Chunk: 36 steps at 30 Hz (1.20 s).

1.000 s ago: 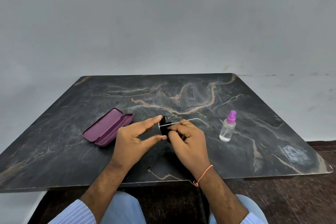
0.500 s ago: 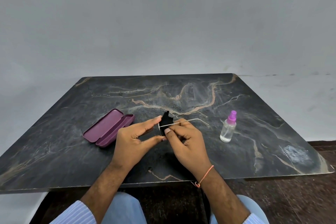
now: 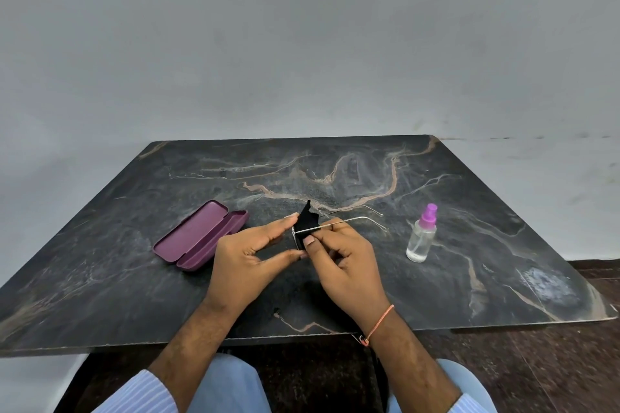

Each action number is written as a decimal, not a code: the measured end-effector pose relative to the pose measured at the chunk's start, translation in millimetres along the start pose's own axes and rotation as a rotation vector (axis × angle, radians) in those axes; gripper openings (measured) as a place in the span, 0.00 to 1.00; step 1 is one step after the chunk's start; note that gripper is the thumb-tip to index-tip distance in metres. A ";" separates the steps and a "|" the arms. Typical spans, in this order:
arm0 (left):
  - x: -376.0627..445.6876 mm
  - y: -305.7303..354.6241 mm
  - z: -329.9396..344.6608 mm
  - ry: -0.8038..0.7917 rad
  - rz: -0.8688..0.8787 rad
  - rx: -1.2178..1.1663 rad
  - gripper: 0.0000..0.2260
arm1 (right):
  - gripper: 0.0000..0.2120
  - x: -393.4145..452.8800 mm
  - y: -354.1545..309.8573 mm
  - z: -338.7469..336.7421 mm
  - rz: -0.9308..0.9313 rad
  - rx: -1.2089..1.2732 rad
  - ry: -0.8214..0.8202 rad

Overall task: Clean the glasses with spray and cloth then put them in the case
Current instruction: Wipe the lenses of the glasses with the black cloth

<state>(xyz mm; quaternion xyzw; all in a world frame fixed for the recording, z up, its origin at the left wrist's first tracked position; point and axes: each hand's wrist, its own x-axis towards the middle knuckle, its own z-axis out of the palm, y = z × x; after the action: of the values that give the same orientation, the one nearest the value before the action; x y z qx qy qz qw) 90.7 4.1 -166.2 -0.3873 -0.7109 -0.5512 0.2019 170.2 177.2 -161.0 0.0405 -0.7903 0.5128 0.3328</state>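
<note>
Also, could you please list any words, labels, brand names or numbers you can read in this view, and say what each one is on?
None can be read.
Purple glasses case: plain inside, no print showing.
Spray bottle: clear, no label visible.
Black cloth and glasses: no markings legible.

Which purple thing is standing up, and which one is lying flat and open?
The spray bottle with the purple cap stands upright, to the right of the hands. The purple glasses case lies flat and open, to their left.
</note>
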 end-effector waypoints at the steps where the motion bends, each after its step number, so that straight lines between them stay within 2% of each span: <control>1: -0.1 0.4 0.0 -0.002 0.005 0.005 0.28 | 0.13 0.3 1.6 1.0 0.011 -0.041 -0.007; 5: -0.8 0.2 0.6 -0.030 0.037 0.044 0.27 | 0.14 1.5 5.8 2.5 0.069 -0.152 0.015; 10: -0.6 -1.6 1.4 -0.064 0.076 0.067 0.27 | 0.14 2.3 4.5 1.8 0.082 -0.167 0.022; 15: -0.8 -1.2 1.3 -0.052 0.059 0.036 0.27 | 0.11 1.0 1.1 0.0 0.070 0.035 0.016; 20: 0.1 0.5 0.4 -0.004 0.022 0.018 0.27 | 0.10 0.7 -2.2 -2.9 0.011 0.123 0.022; 29: -1.2 3.1 2.5 -0.008 0.022 0.024 0.27 | 0.13 2.2 1.4 -0.2 0.075 0.003 0.009; 36: -0.4 1.3 1.3 0.010 -0.014 -0.007 0.26 | 0.08 -0.4 -3.7 -4.7 0.045 0.147 0.012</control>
<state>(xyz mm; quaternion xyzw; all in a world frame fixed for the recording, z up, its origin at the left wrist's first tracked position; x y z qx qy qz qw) 92.0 5.3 -166.0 -0.3802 -0.7106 -0.5571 0.2002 174.3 179.3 -157.2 0.0439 -0.7494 0.5769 0.3220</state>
